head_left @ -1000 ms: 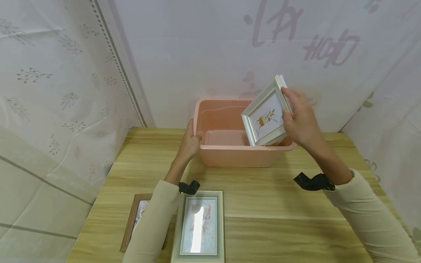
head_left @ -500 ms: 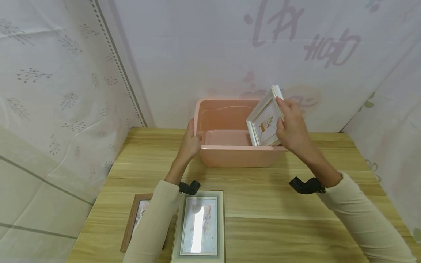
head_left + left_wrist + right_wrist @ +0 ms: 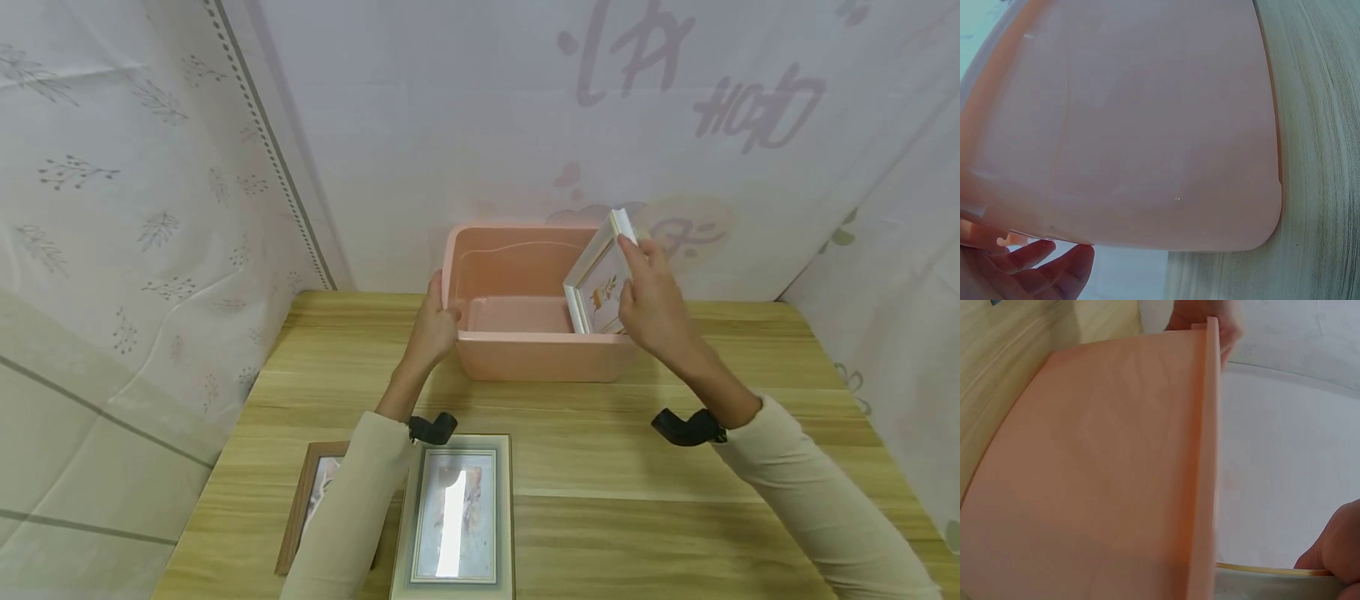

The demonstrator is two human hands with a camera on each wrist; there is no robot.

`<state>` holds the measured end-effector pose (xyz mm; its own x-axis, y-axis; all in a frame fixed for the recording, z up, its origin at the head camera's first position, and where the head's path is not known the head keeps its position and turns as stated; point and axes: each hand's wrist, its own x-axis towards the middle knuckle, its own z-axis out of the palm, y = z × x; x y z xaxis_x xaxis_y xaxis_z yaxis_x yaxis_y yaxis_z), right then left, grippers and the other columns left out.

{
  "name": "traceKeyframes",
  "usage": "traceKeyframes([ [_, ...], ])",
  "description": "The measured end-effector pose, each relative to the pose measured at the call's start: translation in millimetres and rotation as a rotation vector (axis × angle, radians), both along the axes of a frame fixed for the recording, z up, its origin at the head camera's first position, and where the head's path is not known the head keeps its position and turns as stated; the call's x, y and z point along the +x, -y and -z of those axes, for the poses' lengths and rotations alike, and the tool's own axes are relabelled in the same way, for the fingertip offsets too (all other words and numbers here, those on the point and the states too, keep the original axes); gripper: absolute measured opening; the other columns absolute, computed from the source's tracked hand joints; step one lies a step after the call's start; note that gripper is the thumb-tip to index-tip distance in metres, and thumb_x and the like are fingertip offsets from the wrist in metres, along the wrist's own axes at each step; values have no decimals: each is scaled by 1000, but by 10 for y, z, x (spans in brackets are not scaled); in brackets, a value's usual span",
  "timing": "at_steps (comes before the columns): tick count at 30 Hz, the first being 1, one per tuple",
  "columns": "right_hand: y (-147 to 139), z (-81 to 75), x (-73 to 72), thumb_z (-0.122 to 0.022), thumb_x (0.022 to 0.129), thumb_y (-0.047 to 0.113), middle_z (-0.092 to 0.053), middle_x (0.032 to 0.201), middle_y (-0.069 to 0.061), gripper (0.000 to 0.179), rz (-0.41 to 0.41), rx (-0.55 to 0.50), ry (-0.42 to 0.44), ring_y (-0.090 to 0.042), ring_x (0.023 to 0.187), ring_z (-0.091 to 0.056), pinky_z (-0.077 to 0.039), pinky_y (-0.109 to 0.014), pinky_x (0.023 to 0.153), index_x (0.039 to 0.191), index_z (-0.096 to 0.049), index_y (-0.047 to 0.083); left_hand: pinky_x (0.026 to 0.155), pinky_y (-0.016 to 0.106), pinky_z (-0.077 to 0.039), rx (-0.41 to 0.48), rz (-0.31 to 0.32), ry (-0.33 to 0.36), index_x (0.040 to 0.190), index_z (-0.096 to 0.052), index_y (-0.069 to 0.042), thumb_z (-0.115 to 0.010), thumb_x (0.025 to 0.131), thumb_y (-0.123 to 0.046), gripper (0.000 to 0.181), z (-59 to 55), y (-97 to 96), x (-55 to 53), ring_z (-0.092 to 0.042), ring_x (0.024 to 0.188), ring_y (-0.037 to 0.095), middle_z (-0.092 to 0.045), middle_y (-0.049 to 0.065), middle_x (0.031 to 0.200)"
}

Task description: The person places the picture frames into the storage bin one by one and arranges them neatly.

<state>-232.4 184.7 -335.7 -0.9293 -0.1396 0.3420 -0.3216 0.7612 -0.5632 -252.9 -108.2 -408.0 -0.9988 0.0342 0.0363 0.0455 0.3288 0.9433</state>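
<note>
A pink plastic basin (image 3: pixel 547 357) stands at the far side of the table. My left hand (image 3: pixel 432 329) grips its left rim, thumb over the edge; in the left wrist view the curled fingers (image 3: pixel 1079 269) lie against the basin's side. With my right hand (image 3: pixel 654 298) I hold a white picture frame (image 3: pixel 592 267) by its right edge. The frame leans, tilted, with its lower part inside the basin's right end and its top corner above the rim. In the right wrist view a gold-lined strip of the picture frame (image 3: pixel 1272 581) shows beside my fingers.
A picture frame with a grey-green mat (image 3: pixel 457 517) lies on the wooden table (image 3: pixel 637 533) near the front. A brown wooden picture frame (image 3: pixel 296 517) lies left of it, partly under my left sleeve. Patterned cloth (image 3: pixel 450 125) hangs behind the basin.
My right hand has moved left and lower, bringing the white picture frame deeper into the basin and turning it more upright. My left hand has stayed on the rim.
</note>
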Motion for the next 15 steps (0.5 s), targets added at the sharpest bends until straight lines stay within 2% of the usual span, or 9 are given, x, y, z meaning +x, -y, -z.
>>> traceKeyframes([
  [4,12,59,-4,-37,90,-11,-31,146,-36,65,4,37,17,-47,103,-55,-51,-51,70,153,-30,0,117,52,-27,-2,1,-2,160,-11,-10,-40,95,-6,71,1,-3,-4,-32,143,34,-26,19,160],
  [9,23,118,-22,-37,91,-10,-27,149,-35,65,20,58,62,-40,81,-55,-46,-40,56,154,-28,2,116,53,-28,-20,-3,2,160,-11,-10,-39,96,-6,70,1,-3,-5,-33,143,34,-28,19,159],
  [15,46,179,-40,-34,92,-8,-22,153,-34,65,20,93,84,-38,76,-55,-41,-32,48,155,-26,2,116,53,-28,-18,-10,11,160,-11,-12,-40,97,-6,69,5,-5,-4,-33,143,33,-28,19,160],
])
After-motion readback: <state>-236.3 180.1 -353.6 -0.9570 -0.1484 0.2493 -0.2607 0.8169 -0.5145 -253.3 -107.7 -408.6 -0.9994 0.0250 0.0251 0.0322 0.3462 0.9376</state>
